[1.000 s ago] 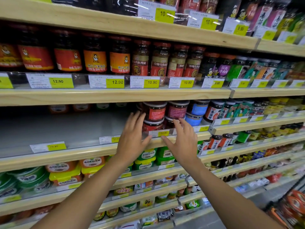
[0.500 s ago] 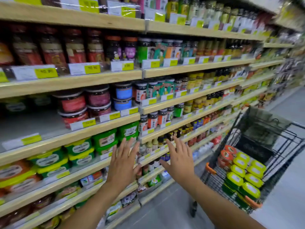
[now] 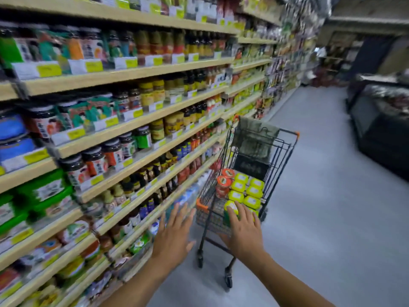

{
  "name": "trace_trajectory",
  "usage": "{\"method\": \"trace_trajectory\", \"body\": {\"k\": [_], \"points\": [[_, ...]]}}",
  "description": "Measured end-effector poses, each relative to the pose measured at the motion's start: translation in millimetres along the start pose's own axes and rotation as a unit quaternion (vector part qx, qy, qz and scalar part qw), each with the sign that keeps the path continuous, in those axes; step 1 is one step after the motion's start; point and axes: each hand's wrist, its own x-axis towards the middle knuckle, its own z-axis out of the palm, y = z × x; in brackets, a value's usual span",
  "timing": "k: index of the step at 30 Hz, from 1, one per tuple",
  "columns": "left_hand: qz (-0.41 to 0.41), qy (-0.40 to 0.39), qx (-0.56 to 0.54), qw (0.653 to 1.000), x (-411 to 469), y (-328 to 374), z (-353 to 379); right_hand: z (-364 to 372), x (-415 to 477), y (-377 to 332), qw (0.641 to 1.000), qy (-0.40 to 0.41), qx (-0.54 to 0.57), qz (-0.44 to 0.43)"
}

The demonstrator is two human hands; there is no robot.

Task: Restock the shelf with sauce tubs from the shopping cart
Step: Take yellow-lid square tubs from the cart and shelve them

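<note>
Sauce tubs (image 3: pixel 246 191) with yellow lids sit packed in the shopping cart (image 3: pixel 211 191) in the lower middle of the frame, in rows that run away from the person towards the cart's far end. Each tub is squat, so no long axis stands out. A couple of red-lidded pots (image 3: pixel 224 181) stand against the cart's left wall.

The right hand (image 3: pixel 243 231) is the nearer one. It reaches over the near end of the basket, fingers spread and fairly straight, tips lying over the closest tub (image 3: pixel 230 206). Blur hides whether they touch it, and nothing is gripped yet. The left hand (image 3: pixel 174 231) hovers left of the cart's near orange corner, flat, fingers apart, holding nothing, in front of the lowest shelves.

The tubs lie ahead of and just below the right hand, so a short drop and a closing of the fingers should take the front one. The shelf (image 3: pixel 132 127) fills the left of the frame, so a lifted tub must swing left.
</note>
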Motion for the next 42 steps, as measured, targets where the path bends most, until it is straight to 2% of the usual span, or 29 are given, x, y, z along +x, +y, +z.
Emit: {"method": "trace_trajectory", "body": {"k": [4, 11, 17, 21, 24, 33, 42], "points": [[0.045, -0.013, -0.006, 0.999, 37.7, 34.4, 15.1, 3.6, 5.8, 47.2, 0.998, -0.007, 0.000, 0.062], [0.068, -0.062, -0.014, 0.996, 115.9, 64.8, 51.9, 27.7, 36.4, 111.1, 0.992, 0.004, -0.005, 0.122], [0.080, -0.087, -0.022, 0.993, 197.5, 70.0, 91.0, 42.0, 95.0, 153.2, 0.989, -0.032, -0.029, 0.144], [0.063, -0.131, -0.047, 0.988, 244.5, 69.7, 106.4, 57.1, 144.1, 177.2, 0.985, -0.059, -0.038, 0.159], [0.068, -0.140, -0.072, 0.985, 278.4, 64.7, 117.2, 67.4, 175.9, 189.3, 0.985, -0.057, -0.025, 0.161], [0.034, -0.206, -0.114, 0.971, 343.3, 59.9, 154.3, 105.2, 233.8, 222.4, 0.974, -0.166, -0.018, 0.153], [-0.042, -0.278, -0.136, 0.950, 385.0, 78.7, 204.8, 162.7, 298.7, 266.6, 0.964, -0.256, -0.021, 0.073]]}}
